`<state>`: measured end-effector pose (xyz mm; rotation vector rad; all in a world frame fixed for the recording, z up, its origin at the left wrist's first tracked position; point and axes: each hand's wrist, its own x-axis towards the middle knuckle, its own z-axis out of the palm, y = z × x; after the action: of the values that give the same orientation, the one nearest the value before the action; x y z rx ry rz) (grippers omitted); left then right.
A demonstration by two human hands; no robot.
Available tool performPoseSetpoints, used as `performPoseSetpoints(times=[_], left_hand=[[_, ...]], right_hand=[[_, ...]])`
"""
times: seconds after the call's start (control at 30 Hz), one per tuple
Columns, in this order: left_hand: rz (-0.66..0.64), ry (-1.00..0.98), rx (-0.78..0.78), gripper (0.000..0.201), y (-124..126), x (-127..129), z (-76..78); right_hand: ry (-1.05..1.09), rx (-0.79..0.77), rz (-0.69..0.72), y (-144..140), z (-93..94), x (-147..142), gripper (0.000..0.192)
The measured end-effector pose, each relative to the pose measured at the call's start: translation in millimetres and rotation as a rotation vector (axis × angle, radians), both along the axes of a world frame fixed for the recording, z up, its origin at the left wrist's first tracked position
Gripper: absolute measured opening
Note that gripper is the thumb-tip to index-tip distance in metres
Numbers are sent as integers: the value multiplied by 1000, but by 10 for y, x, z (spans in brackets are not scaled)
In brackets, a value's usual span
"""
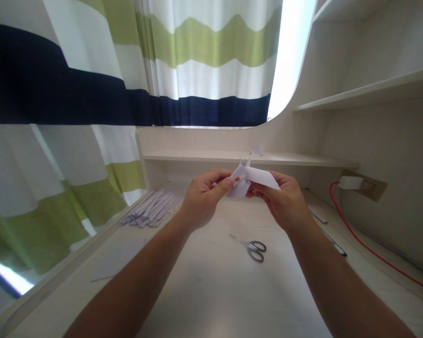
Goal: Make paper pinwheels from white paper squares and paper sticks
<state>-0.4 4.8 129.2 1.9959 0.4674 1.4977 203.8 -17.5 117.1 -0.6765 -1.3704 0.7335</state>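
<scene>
A folded white paper piece [262, 177] with several flaps and thin points is held up above the desk between both hands. My left hand [208, 192] pinches its left side between thumb and fingers. On the other side my right hand [281, 197] grips the paper, its fingers partly hidden behind a broad flap. Below the hands, a pair of scissors [255, 251] with dark handles lies on the desk, blades toward the upper left.
Many narrow paper strips [151, 209] lie in a pile at the left. Nearer is a flat pale sheet [118, 258]. A small folded paper [257, 150] sits on the back shelf [204, 154]. At right, a red cable [352, 227] runs from a white plug [351, 182].
</scene>
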Motion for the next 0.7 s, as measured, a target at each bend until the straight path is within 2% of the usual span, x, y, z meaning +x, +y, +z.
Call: performPoseSetpoints(times=[0.7], left_hand=[[70, 58, 79, 16, 8, -2, -19]], right_hand=[[23, -20, 25, -21, 20, -40, 16]])
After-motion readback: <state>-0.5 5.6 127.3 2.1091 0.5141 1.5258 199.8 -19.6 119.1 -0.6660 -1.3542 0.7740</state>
